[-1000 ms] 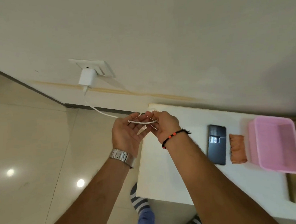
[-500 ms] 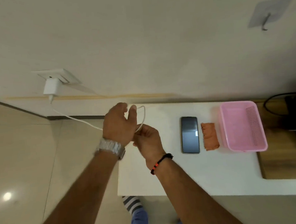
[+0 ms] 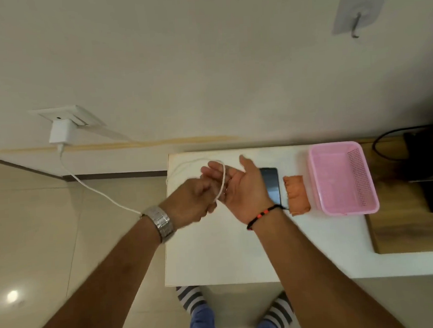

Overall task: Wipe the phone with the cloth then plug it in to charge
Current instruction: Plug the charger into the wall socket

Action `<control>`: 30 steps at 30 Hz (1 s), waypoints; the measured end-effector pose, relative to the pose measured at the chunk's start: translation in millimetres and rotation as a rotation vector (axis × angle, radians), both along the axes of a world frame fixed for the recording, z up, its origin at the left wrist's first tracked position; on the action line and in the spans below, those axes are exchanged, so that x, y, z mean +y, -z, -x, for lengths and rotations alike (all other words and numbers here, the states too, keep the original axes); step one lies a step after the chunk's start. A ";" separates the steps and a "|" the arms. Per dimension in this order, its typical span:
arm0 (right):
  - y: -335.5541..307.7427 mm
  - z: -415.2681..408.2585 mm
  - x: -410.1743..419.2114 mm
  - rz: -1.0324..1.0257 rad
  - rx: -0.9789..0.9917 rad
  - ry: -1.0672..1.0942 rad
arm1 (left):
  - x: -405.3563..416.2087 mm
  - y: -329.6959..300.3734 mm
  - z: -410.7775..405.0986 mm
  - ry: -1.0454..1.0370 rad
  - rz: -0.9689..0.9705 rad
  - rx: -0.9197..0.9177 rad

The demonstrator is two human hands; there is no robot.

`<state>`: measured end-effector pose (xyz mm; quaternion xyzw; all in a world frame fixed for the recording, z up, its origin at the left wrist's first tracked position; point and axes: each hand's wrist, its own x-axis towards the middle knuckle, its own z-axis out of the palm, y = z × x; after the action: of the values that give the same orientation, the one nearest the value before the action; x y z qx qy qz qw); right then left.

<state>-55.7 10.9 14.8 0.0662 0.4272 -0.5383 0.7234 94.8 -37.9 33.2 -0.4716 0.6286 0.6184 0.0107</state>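
at the upper left of the frame a white charger sits plugged into a wall socket. its white cable runs down and right across the floor side, passes behind the left wrist, and loops up over the left part of the white bench. at centre frame, the left hand, with a metal watch on its wrist, has its grip clenched around the cable loop, though motion blur hides the exact finger hold. just right of it, the right hand is palm up with fingers released and spread, the cable loop lying across its fingers; a black and red bracelet circles its wrist. behind this hand the dark phone lies flat on the bench, partly covered. right of the phone, close beside it, lies the folded orange cloth, and a pink basket stands touching the cloth's right side.
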 end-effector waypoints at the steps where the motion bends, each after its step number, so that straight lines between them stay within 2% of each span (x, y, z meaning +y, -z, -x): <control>1: -5.3 6.6 -5.2 -0.019 0.034 -0.027 | 7.3 7.9 -5.9 0.103 0.069 -0.060; 3: -15.6 15.0 -15.7 -0.064 0.167 -0.069 | 19.8 25.5 -18.8 0.286 0.105 -0.158; 6: -27.6 28.3 -30.0 -0.069 0.335 -0.020 | 40.8 55.0 -37.1 0.571 0.120 -0.361; 9: -35.9 40.4 -38.0 -0.051 0.494 -0.001 | 58.8 85.5 -53.5 0.703 0.150 -0.567; 12: -37.9 44.1 -38.9 -0.034 0.558 0.022 | 66.8 105.1 -61.6 0.843 0.193 -0.776; 15: -37.1 47.3 -36.2 -0.033 0.574 0.080 | 62.9 109.9 -58.7 0.926 0.219 -0.856; 17: -37.0 48.1 -29.5 -0.025 0.573 0.086 | 52.2 107.0 -47.5 0.784 0.300 -0.778; 19: -34.1 47.0 -18.8 0.017 0.555 0.058 | 36.7 93.1 -23.1 0.339 0.277 -0.486; 21: -30.0 45.1 -6.9 0.062 0.543 0.009 | 23.4 63.1 12.7 -0.222 -0.036 -0.049; 22: -26.9 44.1 -1.5 0.081 0.543 -0.025 | 14.5 47.5 29.1 -0.386 -0.138 0.097; 25: -19.5 40.7 11.4 0.123 0.560 -0.144 | -14.6 12.0 71.1 -0.455 -0.264 0.298; 27: -15.7 40.1 18.5 0.130 0.582 -0.230 | -28.6 -4.0 91.0 -0.470 -0.294 0.346; 30: -12.8 44.7 26.6 0.112 0.724 -0.331 | -34.9 -12.5 105.6 -0.451 -0.146 0.301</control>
<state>-100.4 37.5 27.6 -0.2371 0.6292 -0.4255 0.6057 -10.8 -72.7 45.7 -0.5005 0.4560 0.7118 -0.1868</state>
